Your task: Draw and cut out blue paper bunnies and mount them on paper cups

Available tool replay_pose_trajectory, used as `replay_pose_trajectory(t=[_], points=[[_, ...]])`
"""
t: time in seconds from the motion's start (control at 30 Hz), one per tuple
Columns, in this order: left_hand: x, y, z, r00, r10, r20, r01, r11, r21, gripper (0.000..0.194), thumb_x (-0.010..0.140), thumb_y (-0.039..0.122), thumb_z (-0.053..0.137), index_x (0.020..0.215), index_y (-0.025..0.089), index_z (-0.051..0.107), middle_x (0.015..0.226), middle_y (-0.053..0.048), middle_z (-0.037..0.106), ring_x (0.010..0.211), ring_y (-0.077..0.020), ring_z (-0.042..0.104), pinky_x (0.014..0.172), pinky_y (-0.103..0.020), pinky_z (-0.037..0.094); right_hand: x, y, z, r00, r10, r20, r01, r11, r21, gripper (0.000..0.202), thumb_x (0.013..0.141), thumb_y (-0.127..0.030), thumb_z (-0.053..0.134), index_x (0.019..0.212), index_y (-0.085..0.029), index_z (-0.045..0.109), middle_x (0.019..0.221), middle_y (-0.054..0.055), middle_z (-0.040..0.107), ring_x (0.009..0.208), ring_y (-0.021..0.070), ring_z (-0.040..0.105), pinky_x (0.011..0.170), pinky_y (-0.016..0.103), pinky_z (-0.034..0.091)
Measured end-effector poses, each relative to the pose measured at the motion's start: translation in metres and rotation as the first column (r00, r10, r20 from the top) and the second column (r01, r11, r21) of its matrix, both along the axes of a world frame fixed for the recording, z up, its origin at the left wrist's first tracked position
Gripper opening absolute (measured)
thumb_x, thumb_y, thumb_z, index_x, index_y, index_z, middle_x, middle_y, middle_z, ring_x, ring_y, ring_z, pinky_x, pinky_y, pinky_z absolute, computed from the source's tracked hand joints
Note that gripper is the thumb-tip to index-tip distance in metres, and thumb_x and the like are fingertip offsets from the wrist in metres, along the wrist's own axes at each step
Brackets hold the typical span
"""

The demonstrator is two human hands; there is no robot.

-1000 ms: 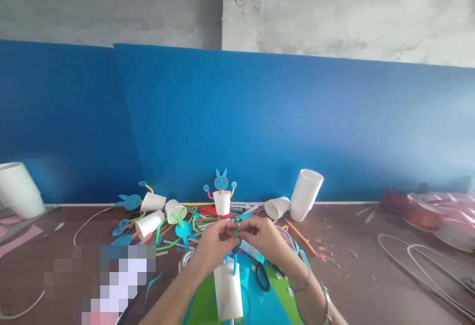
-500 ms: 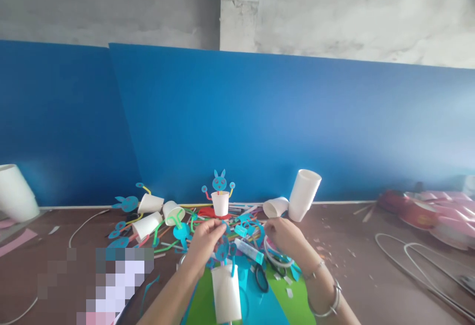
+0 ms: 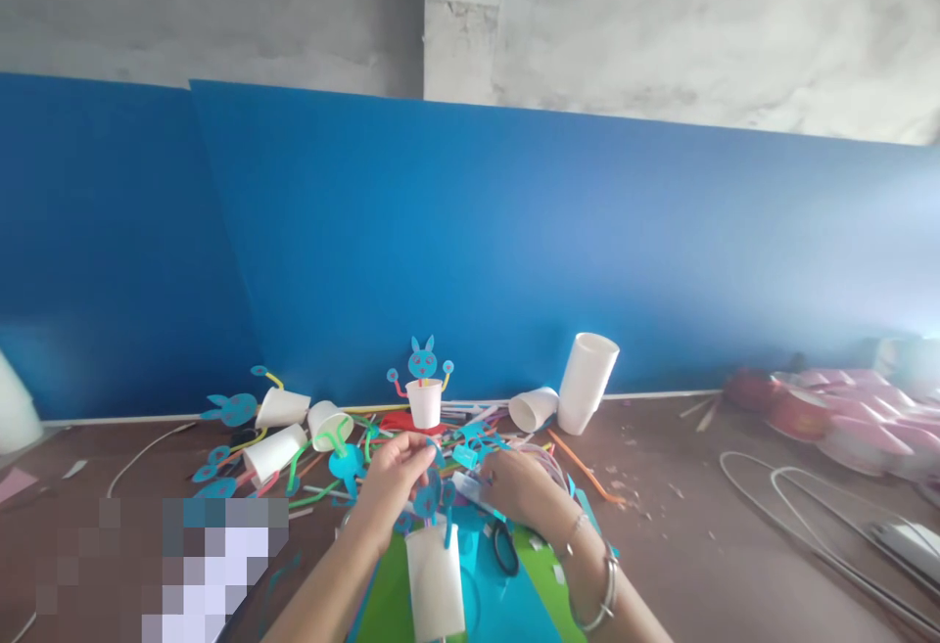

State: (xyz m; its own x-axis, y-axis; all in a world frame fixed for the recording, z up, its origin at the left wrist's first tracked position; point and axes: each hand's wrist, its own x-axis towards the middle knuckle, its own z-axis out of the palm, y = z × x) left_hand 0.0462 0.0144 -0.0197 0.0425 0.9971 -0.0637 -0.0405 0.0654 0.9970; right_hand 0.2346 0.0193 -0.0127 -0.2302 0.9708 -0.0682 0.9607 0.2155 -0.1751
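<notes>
My left hand [image 3: 400,477] is closed in a pinch on a small blue paper piece [image 3: 435,451], just above a white paper cup [image 3: 435,579] with blue cutouts on straws. Fingers bent down, my right hand [image 3: 520,486] is over the pile beside a glue stick [image 3: 470,492]; its fingertips are hidden, so I cannot make out what they hold. Black-handled scissors [image 3: 506,549] lie on blue paper [image 3: 514,609]. Behind my hands stands a finished-looking cup figure [image 3: 424,402] with a blue rabbit head.
Cup figures [image 3: 275,452] lie on their sides at the left. A tipped cup [image 3: 534,409] and a stack of white cups [image 3: 587,384] are at the back. An orange straw [image 3: 586,467], white cables [image 3: 778,516] and pink items [image 3: 852,408] lie to the right.
My right hand has moved left and slightly down to the glue stick, and an orange straw now shows to its right. My left hand keeps its pinch. The view has shifted slightly.
</notes>
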Motion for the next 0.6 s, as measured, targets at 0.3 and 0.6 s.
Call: replay_pose_trajectory(t=[0.3, 0.6], points=[[-0.0003, -0.0016, 0.0026, 1.000, -0.012, 0.006, 0.012, 1.000, 0.007, 0.034, 0.065, 0.046, 0.066, 0.078, 0.015, 0.060, 0.048, 0.006, 0.051, 0.042, -0.0079, 0.040, 0.043, -0.019, 0.028, -0.0114, -0.0035, -0.0051, 0.998, -0.005, 0.057, 0.005, 1.000, -0.003, 0.017, 0.074, -0.016, 0.057, 0.081, -0.016, 0.072, 0.084, 0.013, 0.074, 0.080, 0.0259, 0.069, 0.059, 0.026, 0.042], [-0.0040, 0.0013, -0.0006, 0.999, 0.004, 0.050, -0.005, 1.000, 0.015, 0.032, 0.065, 0.044, 0.069, 0.076, 0.016, 0.059, 0.048, 0.006, 0.050, 0.042, -0.0075, 0.041, 0.042, -0.017, 0.028, -0.0046, 0.0001, -0.0014, 1.000, -0.018, -0.011, 0.018, 1.000, 0.013, 0.006, 0.062, -0.012, 0.062, 0.064, -0.015, 0.067, 0.068, 0.006, 0.068, 0.064, 0.0204, 0.062, 0.050, 0.025, 0.031]])
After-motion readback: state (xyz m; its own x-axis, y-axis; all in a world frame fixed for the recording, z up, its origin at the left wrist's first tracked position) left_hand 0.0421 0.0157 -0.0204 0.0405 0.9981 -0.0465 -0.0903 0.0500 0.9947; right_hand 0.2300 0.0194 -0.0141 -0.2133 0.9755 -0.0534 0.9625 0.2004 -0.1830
